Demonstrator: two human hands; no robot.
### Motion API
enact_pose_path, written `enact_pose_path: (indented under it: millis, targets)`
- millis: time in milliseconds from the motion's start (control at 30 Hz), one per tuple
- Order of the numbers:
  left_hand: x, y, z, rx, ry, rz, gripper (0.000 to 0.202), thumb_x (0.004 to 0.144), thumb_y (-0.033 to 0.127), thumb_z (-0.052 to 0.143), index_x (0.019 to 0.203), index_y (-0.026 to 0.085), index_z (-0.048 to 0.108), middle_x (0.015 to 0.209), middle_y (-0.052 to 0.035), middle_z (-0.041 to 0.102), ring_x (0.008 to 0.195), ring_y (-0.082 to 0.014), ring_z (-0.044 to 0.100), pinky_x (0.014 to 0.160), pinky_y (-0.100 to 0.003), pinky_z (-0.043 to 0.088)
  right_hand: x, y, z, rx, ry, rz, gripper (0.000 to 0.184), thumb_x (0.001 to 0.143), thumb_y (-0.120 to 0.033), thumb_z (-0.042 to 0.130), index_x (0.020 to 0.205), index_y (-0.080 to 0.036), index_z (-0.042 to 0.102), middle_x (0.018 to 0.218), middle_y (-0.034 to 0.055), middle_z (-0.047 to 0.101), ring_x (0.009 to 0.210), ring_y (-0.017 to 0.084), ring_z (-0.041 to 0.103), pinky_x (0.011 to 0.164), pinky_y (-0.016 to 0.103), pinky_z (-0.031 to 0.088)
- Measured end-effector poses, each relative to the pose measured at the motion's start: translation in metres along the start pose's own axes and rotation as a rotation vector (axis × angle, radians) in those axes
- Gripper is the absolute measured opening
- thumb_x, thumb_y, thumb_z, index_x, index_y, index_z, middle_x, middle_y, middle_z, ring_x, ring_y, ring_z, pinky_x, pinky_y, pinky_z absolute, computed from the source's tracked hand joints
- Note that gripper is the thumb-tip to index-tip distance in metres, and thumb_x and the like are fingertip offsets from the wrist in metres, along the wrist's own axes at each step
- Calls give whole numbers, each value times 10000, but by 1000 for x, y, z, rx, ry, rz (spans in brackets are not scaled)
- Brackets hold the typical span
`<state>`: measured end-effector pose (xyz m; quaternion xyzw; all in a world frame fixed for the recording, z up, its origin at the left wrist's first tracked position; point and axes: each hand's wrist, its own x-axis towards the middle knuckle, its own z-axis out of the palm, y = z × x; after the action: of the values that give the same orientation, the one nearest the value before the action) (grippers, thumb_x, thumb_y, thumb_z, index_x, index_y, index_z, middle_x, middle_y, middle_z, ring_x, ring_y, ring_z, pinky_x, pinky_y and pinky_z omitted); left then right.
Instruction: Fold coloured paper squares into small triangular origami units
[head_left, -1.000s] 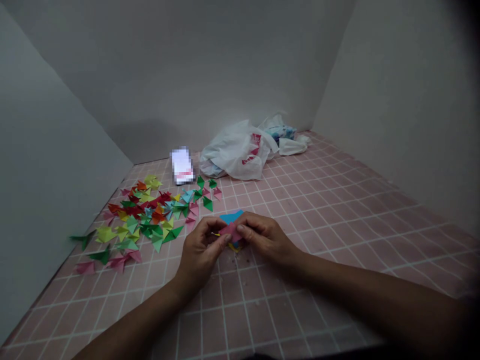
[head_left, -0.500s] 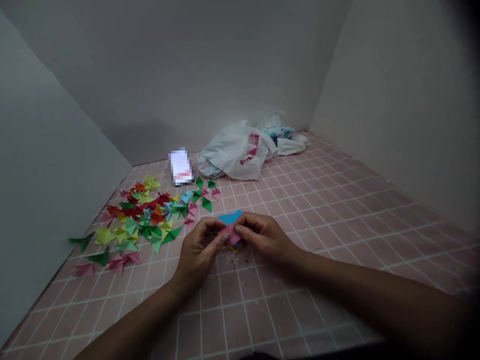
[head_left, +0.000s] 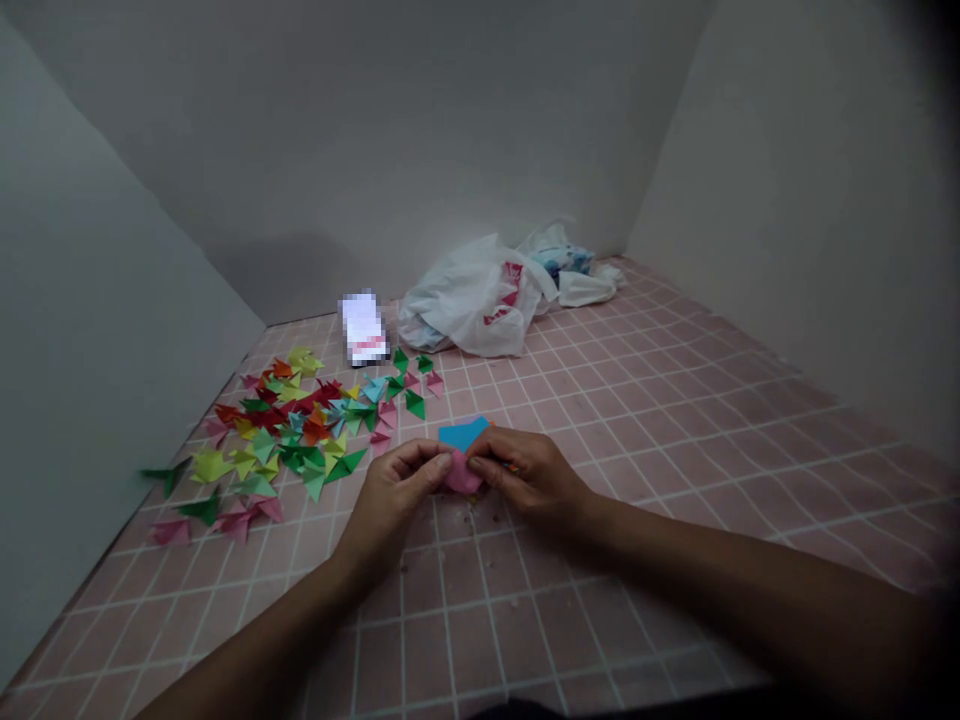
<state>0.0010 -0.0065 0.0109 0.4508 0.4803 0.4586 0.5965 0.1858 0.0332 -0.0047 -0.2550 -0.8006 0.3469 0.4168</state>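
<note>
Head view: left hand [head_left: 391, 492], right hand [head_left: 529, 476] pinch one pink paper [head_left: 459, 476].

The left hand [head_left: 386, 495] and right hand [head_left: 529, 475] are drawn closer together than a second ago, and their fingertips now meet over the pink paper [head_left: 459, 476]. The paper sits lower in the grip, bulging out beneath the fingers rather than lying flat between them. More of the blue sheet [head_left: 461, 433] behind the hands is uncovered. The yellow scrap once seen under the hands is now hidden, and an orange sliver [head_left: 511, 466] (very small) peeks out by the right hand.
</note>
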Motion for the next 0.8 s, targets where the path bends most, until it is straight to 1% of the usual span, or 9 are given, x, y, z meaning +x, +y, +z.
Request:
enact_pose_path:
  millis: [100, 233, 300, 400, 567, 700, 800]
  targets:
    - [-1, 3, 0, -56, -43, -61, 181, 816, 319, 712, 879, 151, 738, 786, -37, 738, 715, -140, 665, 748, -263, 531, 0, 0, -1, -2, -3, -1, 158, 943, -134, 529, 820, -157, 626, 754, 22, 634, 679, 128, 577, 658, 260, 444]
    - [1, 4, -1, -34, -29, -80, 191, 786, 331, 732, 847, 150, 740, 773, -36, 740, 718, -139, 661, 733, -253, 523, 0, 0, 0, 7, -19, 4, 169, 944, -135, 526, 808, -161, 623, 744, 21, 634, 682, 129, 582, 664, 261, 445]
    - [2, 5, -2, 31, -4, -58, 183, 775, 330, 733, 821, 153, 739, 772, -34, 737, 721, -140, 653, 725, -252, 513, -1, 0, 0, 9, -21, 15, 169, 942, -141, 530, 803, -164, 623, 744, 21, 639, 692, 132, 587, 677, 265, 446]
    - [1, 9, 0, 171, 32, 15, 158, 777, 314, 712, 761, 157, 731, 750, -27, 726, 703, -133, 632, 705, -247, 491, -1, -1, -1, 37, -37, 56, 170, 938, -156, 527, 804, -163, 632, 757, 27, 647, 706, 137, 594, 683, 270, 446]
    - [-3, 14, 2, 380, 53, 116, 157, 781, 310, 684, 738, 164, 721, 714, -16, 697, 684, -135, 602, 666, -245, 463, 0, -1, -1, 202, -74, 215, 192, 923, -205, 515, 786, -157, 641, 733, 21, 635, 683, 134, 582, 651, 264, 437]
    - [-2, 15, 1, 460, 55, 156, 154, 785, 305, 662, 739, 168, 714, 713, -18, 689, 681, -140, 600, 656, -252, 462, 1, 0, -1, 283, -98, 324, 204, 901, -265, 544, 748, -161, 629, 649, -9, 570, 612, 117, 516, 590, 250, 398]
    - [-1, 15, 0, 486, 54, 177, 151, 788, 302, 657, 734, 173, 712, 714, -18, 691, 683, -142, 605, 657, -252, 464, 2, -1, -2, 290, -113, 335, 201, 887, -270, 568, 729, -163, 629, 653, -7, 578, 627, 117, 515, 605, 253, 401]
